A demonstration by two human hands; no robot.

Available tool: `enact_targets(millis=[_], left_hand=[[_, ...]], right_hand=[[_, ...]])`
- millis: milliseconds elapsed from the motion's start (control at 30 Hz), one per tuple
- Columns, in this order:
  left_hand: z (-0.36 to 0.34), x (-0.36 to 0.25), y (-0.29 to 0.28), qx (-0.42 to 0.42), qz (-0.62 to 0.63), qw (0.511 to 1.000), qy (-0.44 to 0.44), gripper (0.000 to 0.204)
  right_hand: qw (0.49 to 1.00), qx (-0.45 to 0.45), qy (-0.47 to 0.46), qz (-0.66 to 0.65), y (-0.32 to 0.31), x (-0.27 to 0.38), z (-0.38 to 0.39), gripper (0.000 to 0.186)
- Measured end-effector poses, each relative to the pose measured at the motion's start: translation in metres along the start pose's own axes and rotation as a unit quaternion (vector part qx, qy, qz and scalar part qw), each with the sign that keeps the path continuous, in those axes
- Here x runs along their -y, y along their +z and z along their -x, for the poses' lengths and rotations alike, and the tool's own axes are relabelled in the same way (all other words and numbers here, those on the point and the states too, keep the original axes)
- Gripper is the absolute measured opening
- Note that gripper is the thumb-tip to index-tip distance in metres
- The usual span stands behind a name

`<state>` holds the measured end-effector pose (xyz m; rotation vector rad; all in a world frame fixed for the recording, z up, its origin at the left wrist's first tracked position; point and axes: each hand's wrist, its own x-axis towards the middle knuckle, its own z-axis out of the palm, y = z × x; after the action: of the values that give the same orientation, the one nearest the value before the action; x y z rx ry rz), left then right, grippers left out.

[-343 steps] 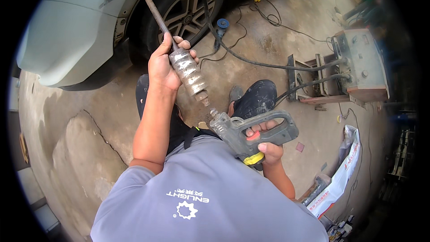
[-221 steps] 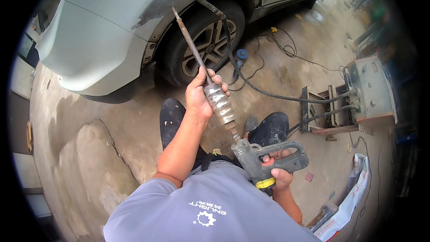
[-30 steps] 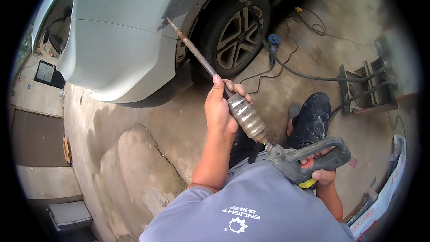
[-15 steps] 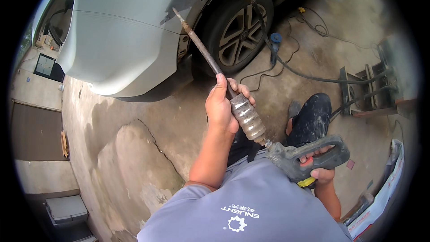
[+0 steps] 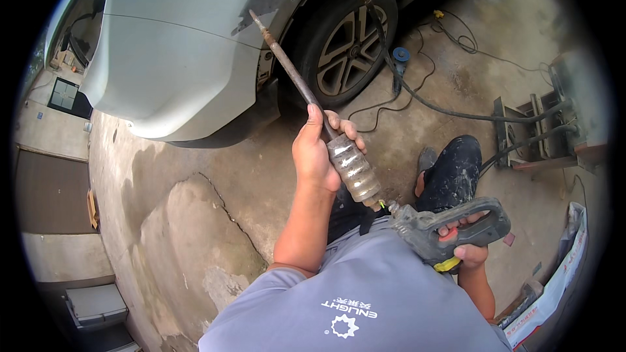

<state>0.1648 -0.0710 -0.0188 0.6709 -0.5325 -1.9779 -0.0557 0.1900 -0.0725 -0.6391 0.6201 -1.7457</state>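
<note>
A slide-hammer dent puller (image 5: 295, 73) slants from my lap up to the silver car (image 5: 176, 72). Its pointed tip meets or nearly meets a dull grey sanded patch beside the wheel arch. My left hand (image 5: 316, 150) is closed around the rod and the upper end of the ribbed metal sliding weight (image 5: 354, 169). Fingers of my right hand (image 5: 471, 251) wrap the black loop handle (image 5: 450, 225), close to its red trigger. A small yellow-green bit shows where the weight and the handle's nose meet.
Behind the tool is the car's wheel (image 5: 352, 52). A blue-topped power tool (image 5: 400, 58) stands on the concrete with its cord. Thick black cables (image 5: 456, 112) run from a metal rack (image 5: 535, 130) at right. My bent knee (image 5: 460, 169) is close to the handle.
My left hand and the weight have shifted slightly up and left along the rod, away from the handle. A yellow-green bit now shows at the joint. The right hand has barely moved.
</note>
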Motion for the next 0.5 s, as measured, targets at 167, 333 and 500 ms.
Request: enact_targets(millis=[167, 333, 500], left_hand=[[-0.0013, 0.001, -0.0038, 0.011, 0.004, 1.0, -0.002, 0.046], [0.0002, 0.0006, -0.002, 0.012, 0.018, 1.0, -0.001, 0.046], [0.0005, -0.0002, -0.0021, 0.014, 0.017, 1.0, -0.003, 0.046]], right_hand=[[1.0, 0.024, -0.002, 0.001, 0.0003, 0.0012, -0.0041, 0.077], [1.0, 0.008, 0.014, 0.013, 0.0039, 0.0053, -0.0023, 0.082], [0.999, 0.031, 0.001, 0.011, -0.0035, 0.0027, -0.002, 0.085]])
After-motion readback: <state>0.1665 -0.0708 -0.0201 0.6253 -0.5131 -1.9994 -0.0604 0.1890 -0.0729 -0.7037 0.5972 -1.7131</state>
